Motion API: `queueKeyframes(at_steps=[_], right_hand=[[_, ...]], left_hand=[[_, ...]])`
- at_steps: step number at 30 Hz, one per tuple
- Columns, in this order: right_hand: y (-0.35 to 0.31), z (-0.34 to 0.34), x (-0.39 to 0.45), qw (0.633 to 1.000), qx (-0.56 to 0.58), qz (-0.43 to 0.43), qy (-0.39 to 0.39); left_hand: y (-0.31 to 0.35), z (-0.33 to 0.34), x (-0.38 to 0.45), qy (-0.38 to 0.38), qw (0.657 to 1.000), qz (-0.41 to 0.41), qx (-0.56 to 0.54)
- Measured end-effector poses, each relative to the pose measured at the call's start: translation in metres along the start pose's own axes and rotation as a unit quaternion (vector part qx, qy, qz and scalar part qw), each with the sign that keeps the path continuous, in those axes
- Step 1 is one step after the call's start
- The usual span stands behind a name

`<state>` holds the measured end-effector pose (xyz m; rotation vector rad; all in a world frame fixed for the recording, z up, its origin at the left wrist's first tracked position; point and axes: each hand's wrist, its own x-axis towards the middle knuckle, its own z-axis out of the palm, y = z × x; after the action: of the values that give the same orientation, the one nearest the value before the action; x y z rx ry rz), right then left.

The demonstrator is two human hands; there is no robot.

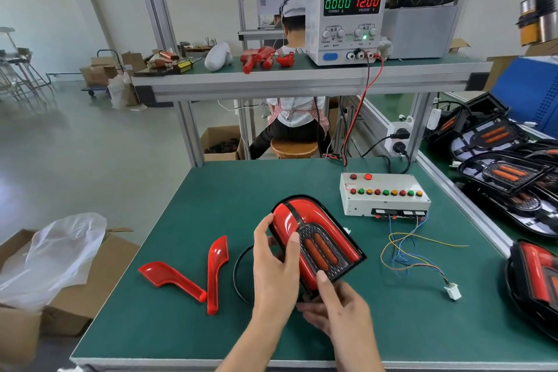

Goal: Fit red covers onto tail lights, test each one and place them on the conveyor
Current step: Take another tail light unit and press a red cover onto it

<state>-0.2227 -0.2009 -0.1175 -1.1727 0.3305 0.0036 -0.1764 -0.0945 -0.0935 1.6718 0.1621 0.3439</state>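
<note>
With the tail light [317,238] held above the desk [181,196], left hand [276,266] fingers curled round its edge and right hand [335,308] pinching its lower corner, uneven pressure may leave the red cover [290,214] unseated.

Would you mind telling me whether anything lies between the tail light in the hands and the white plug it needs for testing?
Nothing visible blocks it. The tail light, gripped by the left hand and right hand, has only bare green mat between it and the white plug; the plug's loose wires curl just beyond.
</note>
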Motion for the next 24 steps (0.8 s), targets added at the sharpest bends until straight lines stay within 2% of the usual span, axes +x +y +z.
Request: queueKeyframes(at_steps=[8, 13, 16, 19, 24], right_hand=[[0.007, 0.002, 0.001, 1.000, 0.015, -0.005, 0.016], [0.009, 0.001, 0.003, 0.999, 0.033, -0.002, 0.021], [0.010, 0.003, 0.002, 0.998, 0.051, -0.007, 0.026], [0.010, 0.005, 0.000, 0.997, 0.065, -0.014, 0.026], [0.007, 0.005, -0.005, 0.997, 0.065, -0.017, 0.021]], left_hand=[[-0.001, -0.001, -0.014, -0.007, 1.000, 0.002, 0.003], [-0.003, -0.004, -0.010, -0.038, 0.999, -0.002, -0.008], [-0.003, -0.008, -0.004, -0.015, 1.000, 0.005, -0.023], [-0.001, -0.008, 0.006, 0.011, 0.997, -0.049, -0.052], [0.002, -0.002, 0.019, -0.028, 0.982, -0.167, -0.088]])
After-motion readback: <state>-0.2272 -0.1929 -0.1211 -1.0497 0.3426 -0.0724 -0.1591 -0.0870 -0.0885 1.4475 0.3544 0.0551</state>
